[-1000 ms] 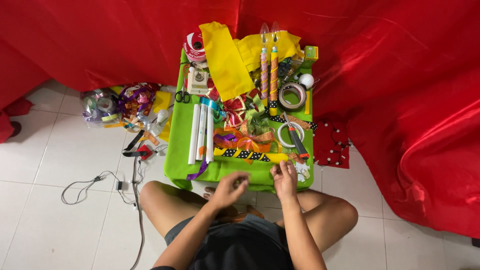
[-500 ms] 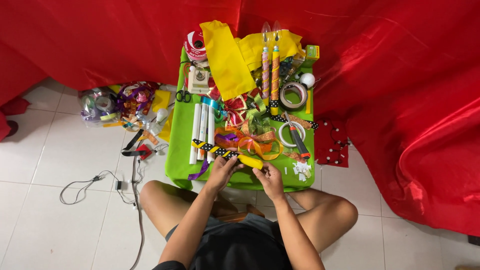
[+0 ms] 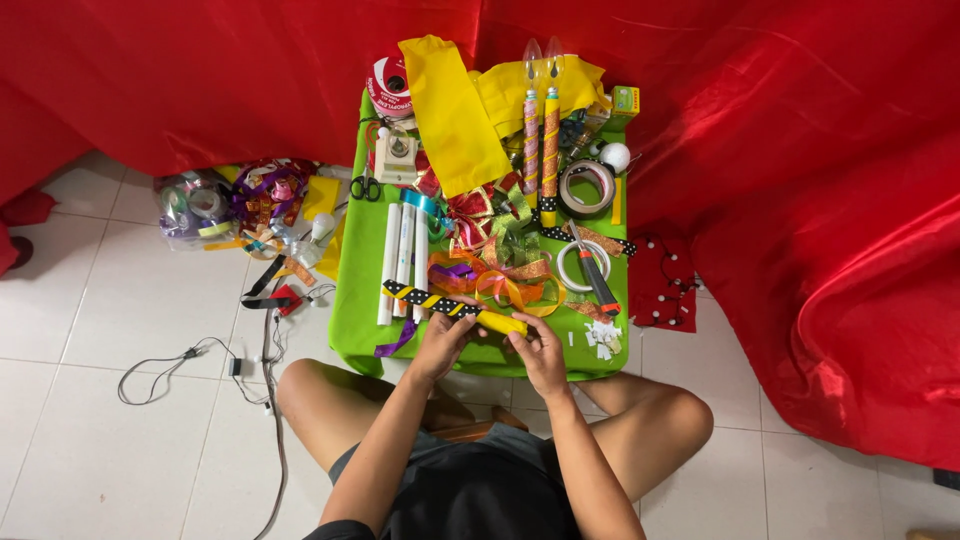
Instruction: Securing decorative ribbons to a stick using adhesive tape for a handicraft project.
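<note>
hands: left hand and right hand are off the near table edge now and closed on the yellow stick | stick: lifted, held level between both hands | dotted ribbon: up off the clutter, its black-and-yellow tail slanting out to the left

left hand + right hand | grip yellow stick | green table

a low green table stands on a white tiled floor; on the table lie white tubes, scissors, a yellow cloth, tape rolls and tangled ribbons; on the floor beside it lie a black cable and a ribbon heap.
</note>
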